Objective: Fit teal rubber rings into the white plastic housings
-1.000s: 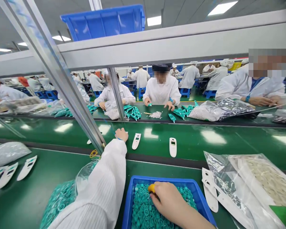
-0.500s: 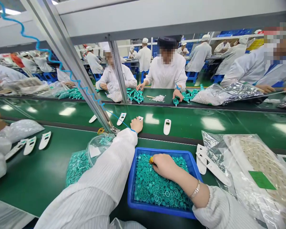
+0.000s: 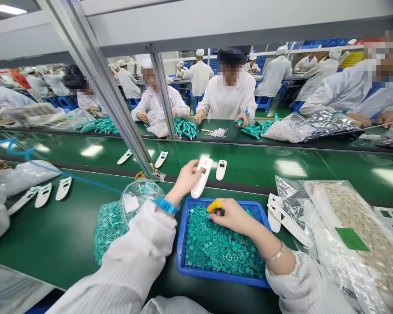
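Note:
My left hand (image 3: 187,178) grips a white plastic casing (image 3: 201,178) with a small window, holding it tilted above the belt's near edge. A blue wristband (image 3: 165,206) circles that wrist. Over the blue tray (image 3: 222,280), my right hand (image 3: 231,216) has its thumb and forefinger drawn together, a yellow finger cot (image 3: 214,205) on the forefinger. Whatever sits in that pinch is too small to make out. Loose teal plastic rings (image 3: 212,246) fill the tray beneath it. Just beyond the held casing, another white casing (image 3: 221,169) lies on the green belt (image 3: 258,165).
Left of the tray rests a clear bag of teal parts (image 3: 109,226). White casings (image 3: 275,213) and a large plastic bag (image 3: 340,218) lie to the right. A metal post (image 3: 101,83) rises at left. Co-workers (image 3: 231,93) sit across the belt.
My left hand has come back from the belt toward the tray, lifting a white casing. My right hand has risen slightly from the rings, its fingers pinched. The casings on the belt have shifted left.

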Available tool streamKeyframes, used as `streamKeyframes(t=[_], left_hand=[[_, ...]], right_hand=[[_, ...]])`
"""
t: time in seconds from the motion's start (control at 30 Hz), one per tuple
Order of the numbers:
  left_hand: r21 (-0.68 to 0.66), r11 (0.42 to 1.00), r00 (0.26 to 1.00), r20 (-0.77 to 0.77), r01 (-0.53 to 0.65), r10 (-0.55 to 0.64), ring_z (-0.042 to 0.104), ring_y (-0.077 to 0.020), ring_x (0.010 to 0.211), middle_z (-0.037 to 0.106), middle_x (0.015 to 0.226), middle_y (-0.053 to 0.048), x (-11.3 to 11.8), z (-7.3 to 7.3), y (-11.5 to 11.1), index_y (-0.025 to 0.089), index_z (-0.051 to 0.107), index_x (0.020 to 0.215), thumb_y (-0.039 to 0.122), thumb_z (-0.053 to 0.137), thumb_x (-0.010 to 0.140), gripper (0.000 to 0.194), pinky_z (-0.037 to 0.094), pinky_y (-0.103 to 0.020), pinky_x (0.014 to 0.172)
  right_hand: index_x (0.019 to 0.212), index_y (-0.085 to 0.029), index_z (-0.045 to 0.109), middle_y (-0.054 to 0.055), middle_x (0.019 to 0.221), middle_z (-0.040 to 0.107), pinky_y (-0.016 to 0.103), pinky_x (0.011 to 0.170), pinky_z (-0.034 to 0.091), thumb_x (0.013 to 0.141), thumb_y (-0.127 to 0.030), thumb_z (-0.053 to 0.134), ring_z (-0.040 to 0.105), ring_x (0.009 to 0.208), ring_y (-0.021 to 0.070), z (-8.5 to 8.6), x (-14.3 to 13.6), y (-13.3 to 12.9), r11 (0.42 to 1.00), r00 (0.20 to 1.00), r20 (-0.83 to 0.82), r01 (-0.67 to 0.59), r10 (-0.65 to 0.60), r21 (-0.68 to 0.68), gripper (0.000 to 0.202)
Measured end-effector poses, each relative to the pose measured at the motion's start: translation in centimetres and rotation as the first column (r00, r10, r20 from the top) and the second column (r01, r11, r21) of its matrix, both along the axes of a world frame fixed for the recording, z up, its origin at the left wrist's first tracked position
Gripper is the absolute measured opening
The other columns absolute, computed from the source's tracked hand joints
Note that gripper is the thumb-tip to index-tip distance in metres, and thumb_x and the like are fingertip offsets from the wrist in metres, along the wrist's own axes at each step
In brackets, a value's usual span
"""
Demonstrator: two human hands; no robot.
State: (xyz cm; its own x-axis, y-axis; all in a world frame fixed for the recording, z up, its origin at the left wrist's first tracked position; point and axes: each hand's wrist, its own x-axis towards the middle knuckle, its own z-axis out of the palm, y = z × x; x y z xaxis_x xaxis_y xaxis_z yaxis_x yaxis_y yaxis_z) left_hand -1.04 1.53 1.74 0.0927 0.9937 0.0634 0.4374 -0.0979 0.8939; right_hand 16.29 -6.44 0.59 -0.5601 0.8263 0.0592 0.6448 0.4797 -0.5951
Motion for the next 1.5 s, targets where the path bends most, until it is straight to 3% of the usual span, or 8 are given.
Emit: streamKeyframes(t=[0.17, 0.37, 0.57, 0.8, 1.03, 1.2, 1.4, 1.5], left_hand=[[-0.055, 0.987, 0.975, 0.169, 0.154, -0.143, 0.065, -0.0172, 0.079, 0.069, 0.097, -0.01, 0.4, -1.3, -6.7, 0.012, 0.054, 0.114, 0.021, 0.048, 0.082, 0.033, 0.048, -0.022, 0.061], [-0.164, 0.958, 0.886, 0.442, 0.236, -0.142, 0.057, -0.0094, 0.057, 0.067, 0.089, -0.006, 1.4, -1.1, -9.2, 0.015, 0.05, 0.11, 0.018, 0.05, 0.078, 0.033, 0.04, -0.017, 0.049], [-0.152, 0.954, 0.9, 0.397, 0.258, -0.18, 0.051, -0.0068, 0.052, 0.065, 0.082, 0.0, 2.0, -0.7, -10.1, 0.018, 0.046, 0.106, 0.013, 0.048, 0.075, 0.031, 0.035, -0.016, 0.046], [-0.103, 0.97, 0.928, 0.328, 0.219, -0.174, 0.056, -0.0107, 0.06, 0.065, 0.079, 0.0, 2.5, -1.2, -10.3, 0.019, 0.046, 0.105, 0.015, 0.046, 0.076, 0.029, 0.039, -0.018, 0.05], [-0.098, 0.97, 0.917, 0.359, 0.223, -0.175, 0.058, -0.0112, 0.062, 0.067, 0.085, -0.001, 2.6, -1.7, -9.9, 0.019, 0.045, 0.116, 0.013, 0.045, 0.075, 0.042, 0.041, -0.018, 0.051], [-0.113, 0.964, 0.893, 0.413, 0.242, -0.176, 0.06, -0.0116, 0.067, 0.068, 0.094, -0.004, 2.6, -2.0, -9.6, 0.019, 0.047, 0.119, 0.012, 0.046, 0.074, 0.046, 0.041, -0.018, 0.053], [-0.16, 0.955, 0.841, 0.525, 0.249, -0.131, 0.061, -0.0118, 0.066, 0.067, 0.096, -0.005, 2.7, -2.2, -9.4, 0.017, 0.048, 0.115, 0.012, 0.049, 0.072, 0.044, 0.042, -0.019, 0.054], [-0.168, 0.955, 0.831, 0.544, 0.244, -0.117, 0.061, -0.0115, 0.065, 0.067, 0.094, -0.005, 2.6, -2.1, -9.4, 0.017, 0.048, 0.114, 0.011, 0.05, 0.07, 0.044, 0.042, -0.018, 0.053]], right_hand=[[0.081, -0.017, 0.066, 0.001, 0.07, 0.062, 0.021, 0.048, 0.043, 0.076, -0.022, 0.056, 0.055, 0.056, 0.0105, 1.0, 0.8, 0.3, 0.987, 0.946, -0.295, 0.156, -0.135, 0.048, 0.012], [0.08, -0.018, 0.063, 0.002, 0.069, 0.061, 0.021, 0.044, 0.043, 0.077, -0.023, 0.055, 0.054, 0.054, 0.0114, 0.8, 0.9, 0.4, 0.942, 0.871, -0.441, 0.305, -0.217, 0.138, 0.01], [0.081, -0.019, 0.062, 0.004, 0.078, 0.062, 0.024, 0.051, 0.045, 0.078, -0.019, 0.053, 0.056, 0.062, 0.0134, 0.3, 0.7, 0.2, 0.916, 0.898, -0.412, 0.287, -0.156, 0.279, 0.009], [0.091, -0.018, 0.06, 0.008, 0.088, 0.06, 0.033, 0.069, 0.049, 0.08, -0.018, 0.052, 0.058, 0.081, 0.0203, 0.4, 0.5, 0.0, 0.908, 0.949, -0.307, 0.193, -0.076, 0.372, 0.014], [0.089, -0.019, 0.059, 0.003, 0.077, 0.054, 0.027, 0.058, 0.048, 0.078, -0.014, 0.05, 0.055, 0.065, 0.0149, 0.5, 0.4, -0.2, 0.904, 0.942, -0.324, 0.213, -0.089, 0.37, 0.014], [0.077, -0.02, 0.062, 0.003, 0.075, 0.057, 0.028, 0.06, 0.05, 0.081, -0.018, 0.051, 0.058, 0.067, 0.015, 0.3, 0.5, 0.2, 0.909, 0.919, -0.383, 0.236, -0.094, 0.343, 0.011], [0.096, -0.018, 0.064, 0.011, 0.112, 0.062, 0.032, 0.076, 0.055, 0.085, -0.018, 0.049, 0.063, 0.097, 0.0204, 0.5, 0.9, 0.2, 0.917, 0.89, -0.441, 0.267, -0.117, 0.296, 0.02], [0.111, -0.018, 0.059, 0.011, 0.117, 0.062, 0.031, 0.084, 0.053, 0.085, -0.015, 0.045, 0.061, 0.104, 0.0194, 0.5, 1.0, 0.1, 0.915, 0.889, -0.449, 0.251, -0.088, 0.317, 0.029]])
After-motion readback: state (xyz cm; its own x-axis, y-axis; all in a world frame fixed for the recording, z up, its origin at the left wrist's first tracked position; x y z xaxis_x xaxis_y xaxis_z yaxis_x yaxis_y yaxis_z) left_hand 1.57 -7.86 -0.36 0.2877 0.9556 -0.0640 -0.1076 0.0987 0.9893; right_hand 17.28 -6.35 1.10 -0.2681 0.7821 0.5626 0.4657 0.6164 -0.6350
